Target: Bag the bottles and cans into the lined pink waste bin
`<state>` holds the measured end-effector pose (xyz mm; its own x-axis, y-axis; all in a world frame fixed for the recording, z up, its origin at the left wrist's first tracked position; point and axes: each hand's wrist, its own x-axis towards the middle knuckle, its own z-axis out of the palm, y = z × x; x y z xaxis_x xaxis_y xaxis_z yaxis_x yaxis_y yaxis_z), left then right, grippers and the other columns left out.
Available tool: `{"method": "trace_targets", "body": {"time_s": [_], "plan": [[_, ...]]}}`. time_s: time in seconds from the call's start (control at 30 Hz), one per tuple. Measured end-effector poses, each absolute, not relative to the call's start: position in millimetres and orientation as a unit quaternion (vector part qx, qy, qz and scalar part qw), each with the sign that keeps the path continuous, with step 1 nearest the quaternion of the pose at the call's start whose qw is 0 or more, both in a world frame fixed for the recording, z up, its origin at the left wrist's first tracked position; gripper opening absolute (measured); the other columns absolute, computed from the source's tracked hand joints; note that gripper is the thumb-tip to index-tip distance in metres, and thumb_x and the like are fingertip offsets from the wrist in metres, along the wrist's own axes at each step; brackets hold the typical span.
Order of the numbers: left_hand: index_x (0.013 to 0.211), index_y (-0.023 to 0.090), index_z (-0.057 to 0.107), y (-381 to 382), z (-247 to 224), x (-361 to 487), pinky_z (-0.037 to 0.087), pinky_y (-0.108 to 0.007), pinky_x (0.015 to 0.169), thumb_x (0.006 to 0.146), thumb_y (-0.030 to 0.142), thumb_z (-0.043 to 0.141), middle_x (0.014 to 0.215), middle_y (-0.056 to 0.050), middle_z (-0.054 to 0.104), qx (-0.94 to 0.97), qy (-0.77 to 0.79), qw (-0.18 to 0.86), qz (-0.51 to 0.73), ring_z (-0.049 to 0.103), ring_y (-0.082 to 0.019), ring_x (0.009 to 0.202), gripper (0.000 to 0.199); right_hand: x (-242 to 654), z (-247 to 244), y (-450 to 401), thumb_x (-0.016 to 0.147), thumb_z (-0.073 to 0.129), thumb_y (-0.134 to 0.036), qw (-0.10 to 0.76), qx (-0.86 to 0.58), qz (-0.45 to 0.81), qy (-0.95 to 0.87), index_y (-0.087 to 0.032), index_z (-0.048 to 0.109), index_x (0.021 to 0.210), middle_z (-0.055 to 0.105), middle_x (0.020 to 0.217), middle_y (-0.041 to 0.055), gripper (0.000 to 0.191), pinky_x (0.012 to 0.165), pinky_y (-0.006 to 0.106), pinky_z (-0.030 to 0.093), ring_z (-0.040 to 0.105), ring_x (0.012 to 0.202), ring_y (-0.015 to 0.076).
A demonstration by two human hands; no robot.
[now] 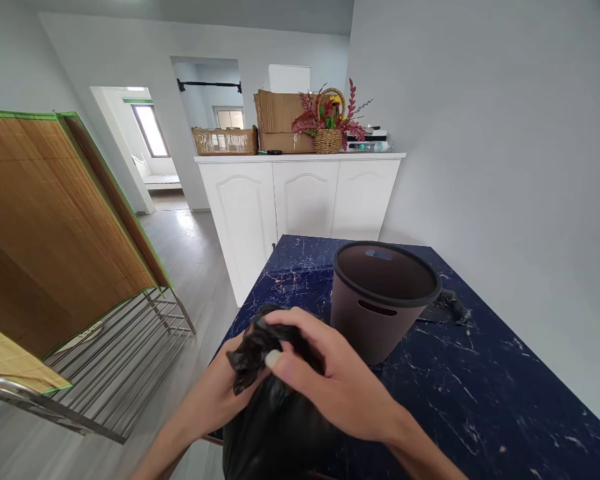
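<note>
A black plastic bag [280, 433] hangs at the near edge of the dark blue marbled table [460, 387], its gathered top bunched between both hands. My left hand [217, 393] is closed round the left side of the bunched plastic, its fingers partly hidden behind it. My right hand [325, 373] grips the same bunch from the right, thumb and fingers pinching it. Just beyond my right hand stands an upright brown bin [375, 327] with a black rim and no liner showing inside. More crumpled black plastic [447, 308] lies on the table right of the bin.
At left stands a metal rack [125, 360] draped with bamboo mats [55, 220]. Behind the table, a white cabinet [305, 193] holds cardboard boxes [225, 141], a flower basket [329, 140] and a plastic bottle [375, 146]. A grey wall borders the right side.
</note>
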<state>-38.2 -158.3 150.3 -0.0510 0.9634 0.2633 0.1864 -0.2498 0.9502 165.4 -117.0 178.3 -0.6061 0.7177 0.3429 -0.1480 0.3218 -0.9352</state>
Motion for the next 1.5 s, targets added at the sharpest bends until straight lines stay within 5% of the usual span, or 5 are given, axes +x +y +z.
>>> {"method": "trace_targets", "body": {"time_s": [0.2, 0.53, 0.73, 0.97, 1.5], "plan": [[0.087, 0.026, 0.081, -157, 139, -43, 0.041, -0.049, 0.126, 0.082, 0.041, 0.087, 0.098, -0.008, 0.081, 0.504, 0.542, 0.309, 0.597, 0.065, -0.039, 0.132, 0.017, 195, 153, -118, 0.104, 0.068, -0.048, 0.524, -0.239, 0.624, -0.528, -0.032, 0.072, 0.128, 0.062, 0.086, -0.0002, 0.029, 0.078, 0.032, 0.054, 0.06, 0.082, 0.0171], [0.088, 0.022, 0.084, -166, 133, -47, 0.06, -0.037, 0.1, 0.085, 0.066, 0.08, 0.107, -0.014, 0.08, 0.472, 0.509, 0.351, 0.628, 0.074, -0.035, 0.109, 0.045, 230, 121, -129, 0.088, 0.085, -0.052, 0.656, -0.267, 0.635, -0.31, -0.038, 0.079, 0.105, 0.059, 0.087, 0.0001, 0.023, 0.091, 0.048, 0.061, 0.056, 0.075, 0.0199], [0.094, 0.019, 0.08, -171, 138, -27, 0.062, -0.034, 0.094, 0.091, 0.068, 0.073, 0.108, -0.011, 0.08, 0.319, 0.494, 0.387, 0.71, 0.071, -0.031, 0.114, 0.049, 249, 106, -135, 0.102, 0.067, -0.053, 0.645, -0.286, 0.621, -0.341, -0.04, 0.078, 0.108, 0.062, 0.088, 0.0009, 0.018, 0.102, 0.053, 0.058, 0.062, 0.079, 0.0224], [0.07, 0.021, 0.055, -167, 152, -13, 0.063, -0.025, 0.069, 0.097, 0.041, 0.08, 0.048, 0.01, 0.034, 0.265, 0.32, 0.518, 0.748, 0.036, -0.007, 0.042, 0.042, 267, 71, -139, 0.101, 0.066, -0.054, 0.609, -0.33, 0.629, -0.354, -0.038, 0.077, 0.119, 0.073, 0.134, 0.005, 0.027, 0.11, 0.057, 0.058, 0.069, 0.126, 0.0344], [0.069, 0.02, 0.048, -163, 154, -16, 0.041, -0.018, 0.04, 0.087, 0.039, 0.089, 0.057, 0.01, 0.026, 0.231, 0.334, 0.556, 0.725, 0.024, -0.006, 0.045, 0.049, 233, 96, -112, 0.085, 0.084, -0.064, 0.448, -0.29, 0.608, -0.588, -0.033, 0.068, 0.146, 0.06, 0.159, 0.0082, 0.07, 0.125, 0.055, 0.041, 0.05, 0.151, 0.0389]]}}
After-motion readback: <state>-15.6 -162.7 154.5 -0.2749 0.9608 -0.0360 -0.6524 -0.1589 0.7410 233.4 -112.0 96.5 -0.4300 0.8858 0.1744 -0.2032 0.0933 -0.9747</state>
